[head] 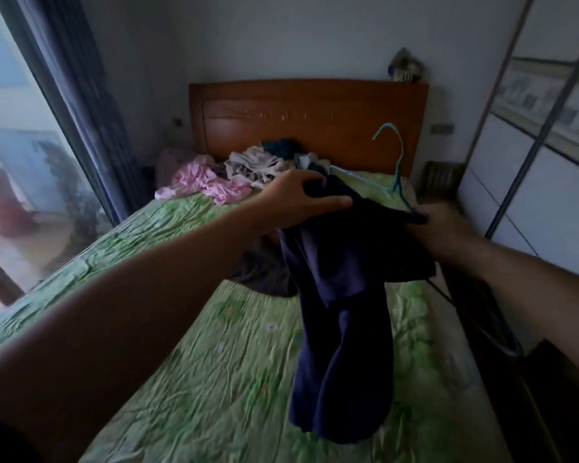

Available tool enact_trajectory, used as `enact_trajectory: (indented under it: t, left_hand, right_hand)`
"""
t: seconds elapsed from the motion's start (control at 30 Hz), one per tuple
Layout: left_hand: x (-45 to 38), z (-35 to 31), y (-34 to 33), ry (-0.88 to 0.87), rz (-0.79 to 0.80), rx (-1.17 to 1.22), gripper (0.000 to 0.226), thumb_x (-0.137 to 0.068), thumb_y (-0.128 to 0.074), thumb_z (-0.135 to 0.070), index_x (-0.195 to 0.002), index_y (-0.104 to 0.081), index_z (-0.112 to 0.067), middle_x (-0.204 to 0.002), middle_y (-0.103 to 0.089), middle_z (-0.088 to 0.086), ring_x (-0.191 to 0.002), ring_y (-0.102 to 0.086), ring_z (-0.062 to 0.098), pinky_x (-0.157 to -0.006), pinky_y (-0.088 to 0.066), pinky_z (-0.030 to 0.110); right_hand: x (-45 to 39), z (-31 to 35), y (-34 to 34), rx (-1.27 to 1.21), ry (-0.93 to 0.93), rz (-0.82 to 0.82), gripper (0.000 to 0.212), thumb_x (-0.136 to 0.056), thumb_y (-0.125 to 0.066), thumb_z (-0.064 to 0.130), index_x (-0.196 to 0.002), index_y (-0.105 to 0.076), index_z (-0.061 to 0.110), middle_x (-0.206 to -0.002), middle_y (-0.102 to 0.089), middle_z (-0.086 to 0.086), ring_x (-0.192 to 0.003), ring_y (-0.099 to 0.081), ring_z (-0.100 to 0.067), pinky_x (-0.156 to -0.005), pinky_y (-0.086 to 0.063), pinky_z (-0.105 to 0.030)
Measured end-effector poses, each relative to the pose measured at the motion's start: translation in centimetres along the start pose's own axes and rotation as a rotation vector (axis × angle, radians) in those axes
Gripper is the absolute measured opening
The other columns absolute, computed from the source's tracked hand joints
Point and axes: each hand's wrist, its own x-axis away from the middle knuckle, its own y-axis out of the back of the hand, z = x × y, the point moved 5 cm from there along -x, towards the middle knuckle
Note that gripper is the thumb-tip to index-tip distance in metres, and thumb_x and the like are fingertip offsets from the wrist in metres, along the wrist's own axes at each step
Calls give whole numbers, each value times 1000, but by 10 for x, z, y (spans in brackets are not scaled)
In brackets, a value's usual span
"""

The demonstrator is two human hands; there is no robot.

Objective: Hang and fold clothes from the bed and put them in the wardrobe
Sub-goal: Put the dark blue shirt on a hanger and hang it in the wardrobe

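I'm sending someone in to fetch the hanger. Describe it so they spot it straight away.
Start at the wooden headboard of the bed with the green sheet. In front of its right end, above the dark blue garment held up by the left hand and right hand, rises the light blue hanger. It is the only thin wire shape there, its hook pointing upward, unlike the soft clothes pile beside it.

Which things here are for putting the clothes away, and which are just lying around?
For the job: navy garment, blue hanger, clothes pile, pink clothes, wardrobe.
Lying about: ornament on the headboard, curtain.
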Motion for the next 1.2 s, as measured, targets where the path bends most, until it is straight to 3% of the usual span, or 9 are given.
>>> enact_trajectory:
  t: [0.1, 0.37, 0.5, 0.6, 0.73, 0.83, 0.93, 1.07, 1.2]
  left_hand:
    - [1, -11, 7, -100, 91, -182, 45, -66, -82, -45, -100, -71, -17, -91, -68, -2, -87, -62, 10, -70, -44, 18]
    - [-21, 8, 28, -83, 2, -372, 12, -83, -58, -12, -82, -68, -6, -76, -63, 9, -78, -61, 25, -62, -34, 25]
    - [-31, 26, 32, 112, -92, 129, 17, -89, -51, -17, -79, -63, -9, -81, -58, 11, -79, -54, 21, -71, -37, 30]
    - [-36, 16, 21, 227, -69, 579, 20, -93, -51, -11, -107, -63, -6, -85, -62, 10, -77, -58, 23, -70, -42, 31]
    - [-32, -13, 20, 26, -260, 335, 49, -76, -66, -35, -120, -51, -21, -111, -58, 5, -100, -57, 22, -87, -47, 33]
    - [-11, -35, 9, -270, -327, 241, 43, -71, -76, -45, -105, -59, -23, -97, -61, -5, -91, -60, 13, -79, -49, 29]
    - [-14, -39, -22, -176, -41, 289, 47, -72, -79, -35, -113, -62, -19, -97, -69, -6, -85, -66, 9, -74, -52, 24]
    - [-28, -28, -17, -3, -131, 448, 24, -71, -54, -18, -87, -67, -6, -82, -69, 10, -76, -65, 24, -71, -54, 42]
    - [-30, -26, -13, 199, -68, 730, 22, -98, -45, -21, -86, -63, -18, -82, -63, 6, -74, -60, 23, -71, -47, 35]
  right_hand:
    - [-5, 10, 23, 14, -12, -54, 27, -87, -56, 26, -80, -64, 1, -67, -54, -11, -64, -53, -21, -62, -37, -30]
    - [-1, 53, 59, 64, -36, -189, 31, -94, -49, 24, -67, -55, 11, -66, -54, -10, -64, -50, -26, -61, -34, -31]
    - [-1, 69, 63, -301, -108, -173, 22, -95, -52, 22, -77, -59, 13, -72, -58, -10, -60, -57, -23, -55, -43, -32]
    - [-4, 72, 55, -570, -240, -122, 24, -97, -49, 24, -73, -50, 21, -52, -47, 0, -38, -43, -13, -38, -27, -16]
    - [-13, 86, 41, -752, -249, 4, 26, -100, -38, 18, -74, -40, 20, -49, -36, 0, -28, -26, -5, -34, -14, -8]
    - [-13, 102, 34, -757, -183, 24, 29, -98, -39, 14, -70, -44, 18, -43, -38, 3, -27, -25, -4, -34, -13, -8]
    - [-10, 108, 27, -720, -168, 64, 28, -98, -43, 16, -71, -46, 14, -56, -36, -1, -27, -30, -5, -33, -17, -8]
    - [-1, 95, 28, -679, -108, 123, 9, -92, -59, 24, -91, -56, 15, -77, -53, -4, -26, -36, -3, -29, -23, -11]
    - [18, 56, -1, -490, -73, 62, 28, -73, -78, 22, -97, -66, 14, -70, -69, 4, -51, -61, 3, -46, -44, -12]
